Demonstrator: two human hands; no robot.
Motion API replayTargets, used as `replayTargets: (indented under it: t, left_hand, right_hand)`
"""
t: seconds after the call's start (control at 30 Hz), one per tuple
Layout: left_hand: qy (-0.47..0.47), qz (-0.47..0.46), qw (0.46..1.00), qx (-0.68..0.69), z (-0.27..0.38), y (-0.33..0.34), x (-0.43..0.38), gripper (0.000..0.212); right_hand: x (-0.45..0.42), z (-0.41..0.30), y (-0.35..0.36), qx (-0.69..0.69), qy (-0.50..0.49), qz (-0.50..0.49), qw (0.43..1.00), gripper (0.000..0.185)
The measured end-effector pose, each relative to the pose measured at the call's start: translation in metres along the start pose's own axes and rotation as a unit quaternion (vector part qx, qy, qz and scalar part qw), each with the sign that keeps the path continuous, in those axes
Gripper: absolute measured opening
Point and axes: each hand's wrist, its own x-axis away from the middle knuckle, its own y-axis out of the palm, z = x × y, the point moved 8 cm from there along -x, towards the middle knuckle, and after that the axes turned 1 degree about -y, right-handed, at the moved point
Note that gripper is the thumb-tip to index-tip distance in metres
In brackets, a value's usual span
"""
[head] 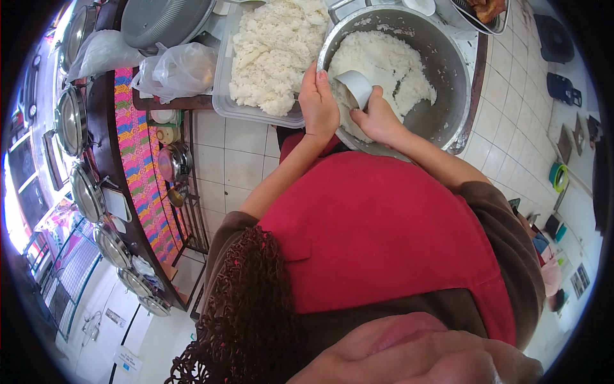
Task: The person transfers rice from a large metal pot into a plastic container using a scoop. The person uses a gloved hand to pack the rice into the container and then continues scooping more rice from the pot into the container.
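A large metal pot point(443, 113) stands before me with cooked white rice point(379, 53) inside, and grains cling to its wall. My left hand point(320, 103) holds the pot's near left rim. In my right hand point(381, 117) is a white cup point(357, 86), tilted over the rice at the pot's left side. The cup's contents are mostly hidden. Left of the pot, a clear plastic tub point(223, 103) holds a broad heap of cooked rice point(278, 53), close beside my left hand.
Clear plastic bags point(180, 69) lie on the table left of the tub, near a large grey round lid point(165, 21). A basket point(496, 26) with browned food stands at the top right. Several lidded metal pots point(72, 120) line the counter at far left.
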Motion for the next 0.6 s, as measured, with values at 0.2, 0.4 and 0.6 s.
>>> replayTargets:
  t: [0.2,0.4,0.6]
  left_hand:
    - [0.000,0.008,1.000,0.013,-0.003,0.000,0.001,0.032]
    - [-0.013,-0.006,0.999,0.043,-0.008,0.000,0.001,0.035]
    - [-0.015,-0.012,0.999,0.028,-0.008,-0.001,0.001,0.036]
  right_hand:
    - [0.012,0.002,-0.010,-0.002,-0.032,-0.019,0.999,0.045]
    - [0.006,-0.003,0.024,-0.393,0.244,-0.208,0.862,0.018]
    - [-0.044,0.018,0.011,-0.578,0.246,-0.216,0.748,0.022]
